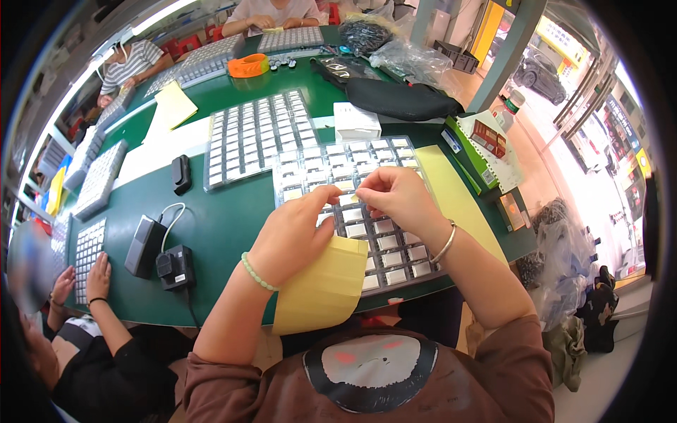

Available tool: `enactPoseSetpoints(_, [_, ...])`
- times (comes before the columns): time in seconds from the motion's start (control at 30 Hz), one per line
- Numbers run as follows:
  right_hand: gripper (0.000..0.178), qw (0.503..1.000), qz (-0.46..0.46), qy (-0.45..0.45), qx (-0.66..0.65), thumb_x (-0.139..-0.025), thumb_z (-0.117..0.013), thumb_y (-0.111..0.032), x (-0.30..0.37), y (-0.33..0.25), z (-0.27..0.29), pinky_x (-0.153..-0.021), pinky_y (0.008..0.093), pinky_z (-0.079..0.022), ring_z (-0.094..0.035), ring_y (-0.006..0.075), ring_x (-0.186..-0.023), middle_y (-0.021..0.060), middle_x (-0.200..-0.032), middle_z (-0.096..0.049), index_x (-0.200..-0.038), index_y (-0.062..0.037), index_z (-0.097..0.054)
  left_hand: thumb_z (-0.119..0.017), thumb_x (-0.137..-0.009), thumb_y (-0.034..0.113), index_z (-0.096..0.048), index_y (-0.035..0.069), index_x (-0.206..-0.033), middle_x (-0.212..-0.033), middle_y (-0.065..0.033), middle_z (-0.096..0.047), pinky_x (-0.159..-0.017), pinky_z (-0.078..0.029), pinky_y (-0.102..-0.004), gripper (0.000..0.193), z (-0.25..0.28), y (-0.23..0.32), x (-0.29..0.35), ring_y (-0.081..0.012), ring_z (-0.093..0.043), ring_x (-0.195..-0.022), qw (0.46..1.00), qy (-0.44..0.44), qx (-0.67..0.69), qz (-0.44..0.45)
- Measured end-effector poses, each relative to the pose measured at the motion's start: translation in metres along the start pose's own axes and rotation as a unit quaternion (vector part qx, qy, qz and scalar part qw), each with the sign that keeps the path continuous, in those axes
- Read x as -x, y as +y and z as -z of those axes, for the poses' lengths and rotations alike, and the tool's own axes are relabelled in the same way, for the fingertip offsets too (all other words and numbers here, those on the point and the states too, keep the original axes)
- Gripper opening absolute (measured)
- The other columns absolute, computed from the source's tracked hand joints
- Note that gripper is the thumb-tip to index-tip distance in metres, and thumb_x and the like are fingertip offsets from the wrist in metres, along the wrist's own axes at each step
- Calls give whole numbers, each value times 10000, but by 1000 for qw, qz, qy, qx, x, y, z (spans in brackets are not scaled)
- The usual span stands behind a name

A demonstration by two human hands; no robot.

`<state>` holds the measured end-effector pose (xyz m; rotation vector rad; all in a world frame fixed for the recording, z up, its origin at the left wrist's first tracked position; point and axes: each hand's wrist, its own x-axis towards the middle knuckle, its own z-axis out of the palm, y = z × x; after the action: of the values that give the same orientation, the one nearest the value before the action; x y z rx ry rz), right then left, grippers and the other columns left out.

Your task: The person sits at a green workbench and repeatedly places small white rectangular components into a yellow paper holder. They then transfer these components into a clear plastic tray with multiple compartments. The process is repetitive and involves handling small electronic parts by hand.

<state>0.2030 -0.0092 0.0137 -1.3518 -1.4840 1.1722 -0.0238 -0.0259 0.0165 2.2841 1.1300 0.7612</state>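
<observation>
Before me lies a clear plastic tray (374, 287) with rows of small white square pieces in its compartments. My left hand (293, 225) is over the tray's left side, closed on a yellow paper sheet (321, 289) that hangs down past the tray's near edge. Its thumb and forefinger reach toward the tray's middle. My right hand (402, 201) hovers above the middle of the tray with its fingertips pinched together, close to the left fingertips. Whatever the right fingertips hold is too small to make out.
A second filled tray (257, 134) lies beyond on the green table (218, 218). A white box (356, 121), a black pouch (402, 99) and a green box (472, 155) stand around. Black adapters (175, 268) lie left. Other people work at trays left and across.
</observation>
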Motion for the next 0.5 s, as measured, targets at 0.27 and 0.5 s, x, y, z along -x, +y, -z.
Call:
enactPoseSetpoints(0.27, [156, 996, 8, 35, 76, -902, -764, -172, -7, 11, -12, -551, 220, -512, -628, 60, -641, 11, -763, -700, -894, -23, -718, -601, -910, 66, -535, 57, -1353, -1207, -108, -717, -844, -533, -403, 448, -14, -5, 3, -315, -674, -863, 998, 28, 52, 22])
enactPoseSetpoints(0.5, [153, 993, 15, 84, 84, -839, -738, -147, 0, 6, -21, -627, 286, -519, -646, 118, -659, 63, -744, -717, -857, 6, -736, -599, -908, 57, -504, 49, -1381, -1214, -111, -717, -851, -532, -414, 482, -16, -11, 5, -331, -684, -900, 998, 43, 43, 5])
